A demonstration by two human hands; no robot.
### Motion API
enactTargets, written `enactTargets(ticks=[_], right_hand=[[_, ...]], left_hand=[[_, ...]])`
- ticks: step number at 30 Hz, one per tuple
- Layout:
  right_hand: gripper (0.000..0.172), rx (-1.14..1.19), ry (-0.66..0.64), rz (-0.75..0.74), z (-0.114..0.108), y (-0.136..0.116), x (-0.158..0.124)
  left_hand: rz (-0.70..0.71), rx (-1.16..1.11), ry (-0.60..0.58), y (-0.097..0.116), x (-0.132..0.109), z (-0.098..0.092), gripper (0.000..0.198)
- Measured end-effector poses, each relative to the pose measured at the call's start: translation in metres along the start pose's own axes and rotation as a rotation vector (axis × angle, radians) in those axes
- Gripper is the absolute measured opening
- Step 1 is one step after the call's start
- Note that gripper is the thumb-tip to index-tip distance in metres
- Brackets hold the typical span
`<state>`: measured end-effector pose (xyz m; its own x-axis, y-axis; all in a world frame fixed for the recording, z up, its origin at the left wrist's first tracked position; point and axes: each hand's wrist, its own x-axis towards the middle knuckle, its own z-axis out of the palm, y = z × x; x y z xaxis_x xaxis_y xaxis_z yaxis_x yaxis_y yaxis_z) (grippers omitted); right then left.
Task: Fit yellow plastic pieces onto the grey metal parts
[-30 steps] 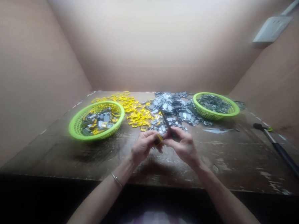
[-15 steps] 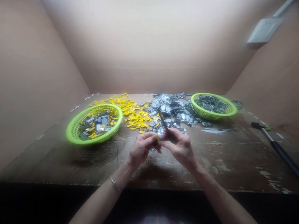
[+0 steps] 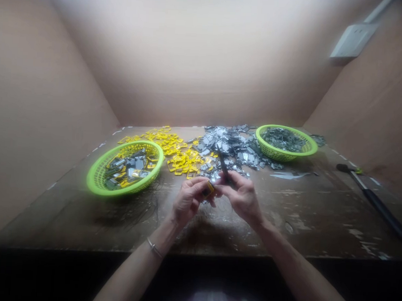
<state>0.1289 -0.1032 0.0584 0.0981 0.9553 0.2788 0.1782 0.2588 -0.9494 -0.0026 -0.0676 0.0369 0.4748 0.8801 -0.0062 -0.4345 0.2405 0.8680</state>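
My left hand [image 3: 186, 202] is closed on a small yellow-framed part [image 3: 208, 189] with a dark middle, pinched between thumb and fingers. Right beside it, my right hand [image 3: 246, 200] grips a slim dark tool [image 3: 222, 161] that points up and away from me; its exact kind is not clear. The thumb of that hand is close to the yellow-framed part. Beyond the hands lie a pile of yellow frames [image 3: 187, 161] and a heap of shiny grey metal pieces [image 3: 223, 140].
A green basket [image 3: 118, 193] of yellow and grey parts stands at the left. Another green basket [image 3: 288, 153] with grey pieces is at the back right. A black-handled tool [image 3: 381, 207] lies on the right of the worn table [image 3: 305, 210]. Walls close in three sides.
The hands have drawn slightly apart, and the yellow-framed part now shows more in my left fingers. The dark tool has tilted more upright in my right hand.
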Motion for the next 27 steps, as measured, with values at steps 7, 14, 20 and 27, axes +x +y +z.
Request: enactTargets(ticks=[7, 14, 20, 27], right_hand=[[0.016, -0.059, 0.074, -0.045, 0.006, 0.003, 0.001], [0.014, -0.041, 0.109, -0.064, 0.009, 0.006, 0.002], [0.013, -0.100, 0.097, -0.116, 0.012, 0.002, -0.001], [0.016, -0.168, 0.067, -0.158, 0.014, 0.003, -0.001]], left_hand=[[0.011, 0.018, -0.026, -0.001, 0.001, -0.005, 0.012], [0.032, 0.090, -0.030, 0.002, 0.002, -0.005, 0.010], [0.110, 0.153, 0.037, 0.004, 0.000, -0.003, 0.011], [0.136, 0.170, 0.150, -0.001, 0.000, -0.005, 0.013]])
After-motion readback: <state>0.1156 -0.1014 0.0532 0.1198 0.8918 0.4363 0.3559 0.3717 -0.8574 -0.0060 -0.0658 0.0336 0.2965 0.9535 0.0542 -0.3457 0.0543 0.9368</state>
